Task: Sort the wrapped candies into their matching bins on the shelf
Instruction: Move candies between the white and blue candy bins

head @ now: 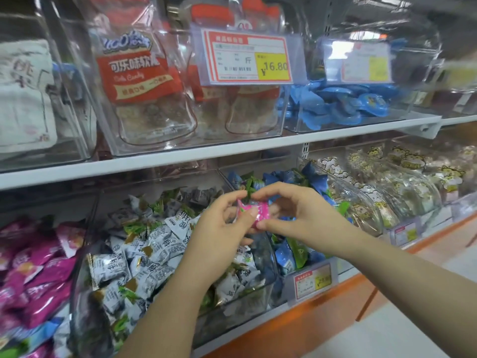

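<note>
Both hands hold one small candy in a shiny pink wrapper [251,212] in the air, above the clear plastic bin of white-and-black wrapped candies [144,254] and near the clear bin of blue and green wrapped candies [289,244]. The left hand [222,228] is closed on the left end of the candy with thumb and fingers, and the right hand [291,210] pinches the right end, with the other fingers curved and holding nothing else. The candy lies almost level, and its long axis goes from left to right, the left end a little higher. Its twisted ends point toward each hand

I think this candy belongs to the clear bin of magenta wrapped candies [33,270] at the far left of the lower shelf. To do it well, one hand should let go first, so the other carries it alone. The left hand is nearer that bin. It should move low over the front wall and release the candy inside, not on the edge
</note>
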